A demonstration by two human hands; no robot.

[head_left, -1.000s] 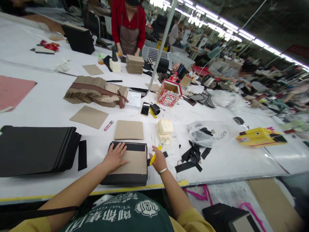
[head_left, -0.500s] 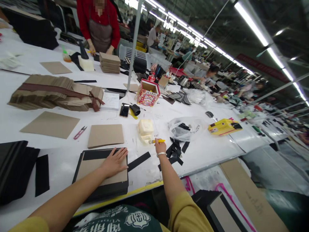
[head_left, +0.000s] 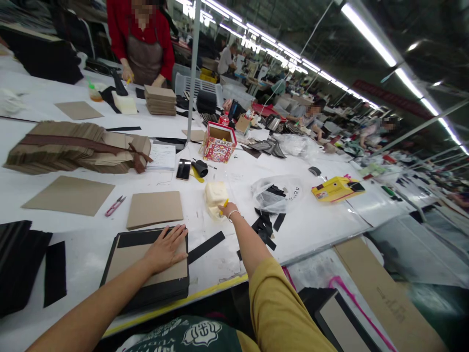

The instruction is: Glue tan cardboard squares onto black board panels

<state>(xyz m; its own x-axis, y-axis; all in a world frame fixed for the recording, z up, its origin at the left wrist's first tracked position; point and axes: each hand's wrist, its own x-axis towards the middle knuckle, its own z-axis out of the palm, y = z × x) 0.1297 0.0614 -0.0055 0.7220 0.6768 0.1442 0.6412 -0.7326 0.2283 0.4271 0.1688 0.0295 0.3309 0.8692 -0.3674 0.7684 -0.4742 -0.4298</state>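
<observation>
My left hand [head_left: 166, 250] lies flat, fingers spread, on a grey-brown board [head_left: 128, 259] with black edging, on top of a stack of black sheets. My right hand [head_left: 227, 210] is closed around a yellow-handled brush [head_left: 224, 206]. It is held against the near side of a cream-coloured, glue-smeared tub [head_left: 216, 192]; the brush's tip is hidden there. One black strip [head_left: 207, 247] sticks out to the right of the stack, lying on the table.
Bare boards [head_left: 154, 209], red-handled thread snips [head_left: 115, 206] and black sheets [head_left: 22, 266] lie to the left. A plastic bag [head_left: 269, 195] and black strips [head_left: 264, 226] are on the right. Farther back are a phone [head_left: 183, 169] and a patterned box [head_left: 219, 143]. A co-worker [head_left: 142, 49] stands across the table.
My right hand has moved forward and left with the brush, up to the cream tub, and the brush has turned more upright. My left hand stays on the board. The view has shifted slightly.
</observation>
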